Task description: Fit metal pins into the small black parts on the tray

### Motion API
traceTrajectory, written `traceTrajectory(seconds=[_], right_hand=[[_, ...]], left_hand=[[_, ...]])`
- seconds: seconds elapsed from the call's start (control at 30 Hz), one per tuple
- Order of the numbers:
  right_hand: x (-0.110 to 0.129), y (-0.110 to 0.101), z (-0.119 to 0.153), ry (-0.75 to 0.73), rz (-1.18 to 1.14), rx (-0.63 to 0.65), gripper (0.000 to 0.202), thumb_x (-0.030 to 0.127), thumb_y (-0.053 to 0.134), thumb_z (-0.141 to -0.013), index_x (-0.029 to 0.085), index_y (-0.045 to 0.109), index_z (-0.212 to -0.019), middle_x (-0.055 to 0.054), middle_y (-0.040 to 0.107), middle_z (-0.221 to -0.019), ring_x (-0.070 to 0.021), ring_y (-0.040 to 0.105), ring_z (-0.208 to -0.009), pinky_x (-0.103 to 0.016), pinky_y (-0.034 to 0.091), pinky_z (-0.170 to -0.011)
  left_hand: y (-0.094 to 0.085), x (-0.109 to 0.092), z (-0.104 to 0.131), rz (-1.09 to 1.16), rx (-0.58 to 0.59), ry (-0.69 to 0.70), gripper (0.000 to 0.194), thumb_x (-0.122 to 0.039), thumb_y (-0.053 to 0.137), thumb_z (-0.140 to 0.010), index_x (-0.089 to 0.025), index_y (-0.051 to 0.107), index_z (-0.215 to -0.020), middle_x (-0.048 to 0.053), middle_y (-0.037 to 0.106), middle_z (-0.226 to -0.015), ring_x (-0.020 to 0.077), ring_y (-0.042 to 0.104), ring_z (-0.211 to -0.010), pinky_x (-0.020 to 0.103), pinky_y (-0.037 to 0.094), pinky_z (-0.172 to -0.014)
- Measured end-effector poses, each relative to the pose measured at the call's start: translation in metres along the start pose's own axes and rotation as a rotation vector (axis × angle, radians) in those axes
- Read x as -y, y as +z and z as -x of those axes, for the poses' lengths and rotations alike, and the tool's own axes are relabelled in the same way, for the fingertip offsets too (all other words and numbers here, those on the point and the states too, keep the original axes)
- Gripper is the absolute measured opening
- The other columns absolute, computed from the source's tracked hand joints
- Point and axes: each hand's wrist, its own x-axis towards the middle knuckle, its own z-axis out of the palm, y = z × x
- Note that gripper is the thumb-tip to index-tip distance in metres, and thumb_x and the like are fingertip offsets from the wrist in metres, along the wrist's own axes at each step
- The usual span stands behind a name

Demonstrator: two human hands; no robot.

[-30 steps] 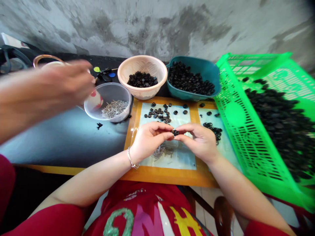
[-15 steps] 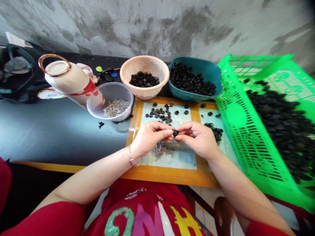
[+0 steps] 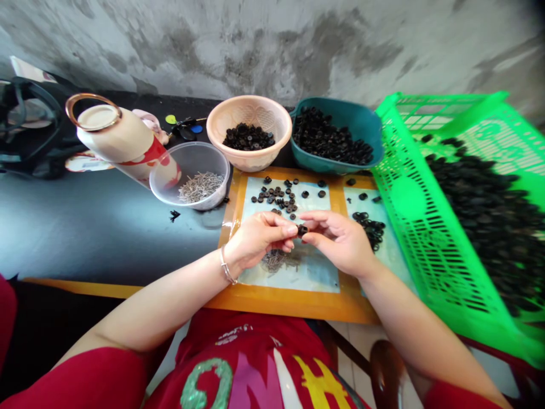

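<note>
Fingers of the left hand [image 3: 251,241] pinch a small black part [image 3: 302,230] over the tabletop [image 3: 106,238]. Right hand [image 3: 347,241] beside it, fingers parted; can't tell if touching. Pin pile [image 3: 273,262] by left hand. Loose black pieces [image 3: 290,208] just beyond. Farther back: clear tub [image 3: 164,190], pink bowl [image 3: 251,162], teal basin [image 3: 327,165].

The black tabletop [image 3: 102,238] carries a cream-and-red vacuum flask [image 3: 121,139], a clear plastic bowl [image 3: 164,196], a peach openwork basket [image 3: 251,161], a teal basin [image 3: 330,166] — and, reaching the front edge, pale sheets [image 3: 306,278] bordered with orange-brown tape [image 3: 289,302].
</note>
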Motion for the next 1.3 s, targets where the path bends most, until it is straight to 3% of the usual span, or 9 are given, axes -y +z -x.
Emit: traceTrajectory(seconds=[0.1, 0.23, 0.37, 0.67, 0.87, 1.1, 1.3], right_hand=[[0.0, -0.0023, 0.0004, 0.009, 0.054, 0.032, 0.036, 0.022, 0.07, -0.085, 0.027, 0.067, -0.121, 0.001, 0.072, -0.089, -0.013, 0.069, -0.072, -0.027, 0.059, -0.074], [0.0011, -0.0034, -0.0008, -0.016, 0.071, 0.068, 0.034, 0.023, 0.069, -0.085, 0.03, 0.07, -0.118, -0.001, 0.074, -0.106, -0.0166, 0.072, -0.08, -0.032, 0.06, -0.082], [0.0017, -0.003, -0.0022, 0.006, 0.067, 0.079, 0.033, 0.023, 0.07, -0.084, 0.029, 0.071, -0.116, -0.001, 0.075, -0.105, -0.0179, 0.072, -0.08, -0.033, 0.06, -0.082], [0.0036, -0.0017, -0.003, -0.102, 0.082, 0.084, 0.029, 0.024, 0.068, -0.087, 0.031, 0.073, -0.114, 0.0, 0.075, -0.102, -0.0175, 0.069, -0.085, -0.032, 0.055, -0.086], [0.0003, 0.0018, -0.0046, -0.201, 0.133, -0.023, 0.022, 0.03, 0.07, -0.085, 0.03, 0.075, -0.106, -0.002, 0.069, -0.082, -0.0194, 0.06, -0.079, -0.036, 0.051, -0.078], [-0.0014, 0.0046, -0.0061, -0.19, 0.114, -0.13, 0.017, 0.032, 0.071, -0.084, 0.027, 0.075, -0.1, -0.006, 0.068, -0.099, -0.022, 0.063, -0.095, -0.038, 0.053, -0.082], [-0.0005, 0.0018, -0.006, -0.118, 0.111, -0.212, 0.015, 0.026, 0.071, -0.083, 0.023, 0.073, -0.098, -0.004, 0.072, -0.094, -0.0184, 0.065, -0.082, -0.034, 0.054, -0.079]], left_hand=[[0.0006, -0.0009, 0.0006, -0.067, -0.026, 0.018, 0.028, -0.032, 0.088, -0.059, -0.011, 0.073, -0.069, 0.003, 0.067, -0.059, 0.0089, 0.06, -0.051, 0.021, 0.051, -0.052], [0.0021, -0.0032, 0.0021, -0.211, -0.05, 0.066, 0.022, -0.029, 0.084, -0.065, -0.011, 0.073, -0.068, 0.002, 0.065, -0.055, 0.0094, 0.058, -0.052, 0.023, 0.052, -0.056], [0.0024, -0.0037, 0.0026, -0.284, -0.047, 0.108, 0.018, -0.027, 0.082, -0.067, -0.012, 0.071, -0.064, 0.001, 0.065, -0.056, 0.0091, 0.057, -0.052, 0.024, 0.053, -0.057], [-0.0007, -0.0012, -0.0001, -0.194, 0.0, 0.038, 0.031, -0.038, 0.086, -0.06, -0.012, 0.07, -0.069, -0.002, 0.059, -0.049, 0.0065, 0.049, -0.047, 0.02, 0.04, -0.049], [0.0007, 0.0, 0.0004, -0.218, -0.01, 0.065, 0.035, -0.043, 0.083, -0.062, -0.012, 0.068, -0.065, -0.003, 0.055, -0.047, 0.0055, 0.044, -0.046, 0.02, 0.032, -0.048], [0.0027, 0.0058, 0.0022, -0.301, -0.031, 0.178, 0.033, -0.043, 0.072, -0.076, -0.011, 0.071, -0.086, -0.002, 0.057, -0.055, 0.0078, 0.049, -0.051, 0.021, 0.036, -0.053], [0.0079, 0.0049, 0.0059, -0.428, -0.097, 0.293, 0.038, -0.036, 0.071, -0.077, -0.013, 0.067, -0.106, 0.001, 0.064, -0.076, 0.009, 0.056, -0.058, 0.023, 0.046, -0.058]])
